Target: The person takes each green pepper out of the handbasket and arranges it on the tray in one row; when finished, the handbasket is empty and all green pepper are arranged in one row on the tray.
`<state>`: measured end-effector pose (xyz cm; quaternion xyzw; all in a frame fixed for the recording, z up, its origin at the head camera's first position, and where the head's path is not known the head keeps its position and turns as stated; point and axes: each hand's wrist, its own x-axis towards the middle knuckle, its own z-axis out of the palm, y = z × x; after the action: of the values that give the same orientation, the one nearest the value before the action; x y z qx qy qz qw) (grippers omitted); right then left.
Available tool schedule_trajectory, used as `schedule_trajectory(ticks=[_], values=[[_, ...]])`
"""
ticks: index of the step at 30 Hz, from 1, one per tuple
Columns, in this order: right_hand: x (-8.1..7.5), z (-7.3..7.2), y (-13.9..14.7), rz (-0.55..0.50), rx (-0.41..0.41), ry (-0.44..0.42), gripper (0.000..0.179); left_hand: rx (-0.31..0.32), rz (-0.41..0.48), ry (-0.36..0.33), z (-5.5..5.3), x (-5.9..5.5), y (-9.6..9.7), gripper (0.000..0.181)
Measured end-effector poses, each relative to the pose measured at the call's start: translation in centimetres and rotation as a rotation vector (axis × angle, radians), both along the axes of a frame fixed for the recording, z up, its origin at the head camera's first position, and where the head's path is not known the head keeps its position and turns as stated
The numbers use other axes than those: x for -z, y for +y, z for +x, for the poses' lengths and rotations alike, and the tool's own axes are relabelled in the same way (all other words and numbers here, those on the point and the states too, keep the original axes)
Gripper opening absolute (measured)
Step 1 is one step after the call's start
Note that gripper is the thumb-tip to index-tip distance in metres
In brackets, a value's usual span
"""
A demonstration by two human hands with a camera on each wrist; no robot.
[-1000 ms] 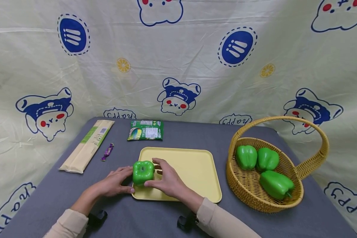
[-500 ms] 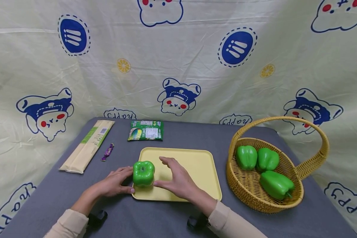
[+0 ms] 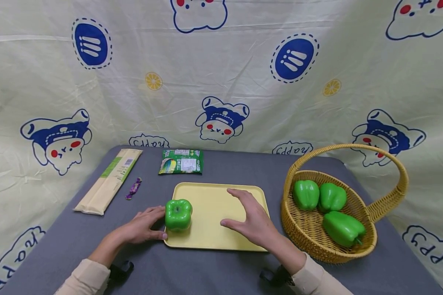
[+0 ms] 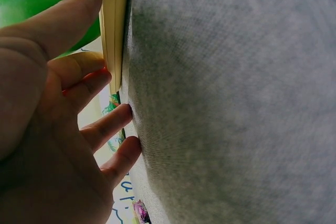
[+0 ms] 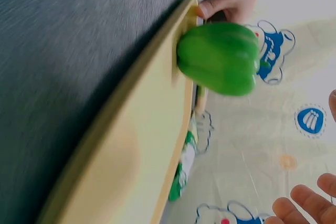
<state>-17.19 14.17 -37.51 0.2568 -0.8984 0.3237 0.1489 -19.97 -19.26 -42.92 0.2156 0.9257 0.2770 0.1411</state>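
Observation:
A green bell pepper (image 3: 178,215) stands on the left end of the pale yellow tray (image 3: 210,239). My left hand (image 3: 144,226) rests at the tray's left edge beside the pepper, its thumb touching the rim in the left wrist view and its fingers spread loosely. Over the right part of the tray hovers my right hand (image 3: 254,221), thumb and fingers apart with nothing between them. In the right wrist view the pepper (image 5: 219,59) sits well away from the right fingertips (image 5: 310,203).
A wicker basket (image 3: 293,233) with a tall handle stands at the right, holding several green peppers. Behind the tray lies a green packet (image 3: 181,161). To the left are a long beige package (image 3: 108,180) and a small purple wrapped candy (image 3: 133,188).
My right hand has let go of the pepper and moved right across the tray, toward the basket. The pepper and my left hand have stayed in place.

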Motion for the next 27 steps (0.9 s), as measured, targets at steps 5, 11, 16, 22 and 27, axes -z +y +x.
schedule_trajectory(ticks=[5, 11, 16, 22, 27], values=[[-0.6, 0.5, 2.7, 0.038, 0.036, 0.055, 0.077, -0.001, -0.001, -0.006, 0.0, 0.1, 0.0, 0.082], [-0.9, 1.0, 5.8, 0.055, 0.080, 0.110, 0.076, 0.004, -0.004, 0.003, -0.1, 0.2, 0.0, 0.082], [-0.9, 1.5, 8.3, 0.070, 0.128, 0.103, 0.074, 0.001, -0.004, 0.005, -0.1, 0.2, 0.0, 0.082], [-1.0, 1.9, 11.0, 0.100, 0.201, 0.088, 0.072, -0.002, -0.006, 0.003, -0.1, 0.2, 0.0, 0.082], [-1.0, 2.3, 13.0, 0.117, 0.252, 0.101, 0.071, 0.000, -0.007, 0.010, -0.1, 0.2, 0.0, 0.081]])
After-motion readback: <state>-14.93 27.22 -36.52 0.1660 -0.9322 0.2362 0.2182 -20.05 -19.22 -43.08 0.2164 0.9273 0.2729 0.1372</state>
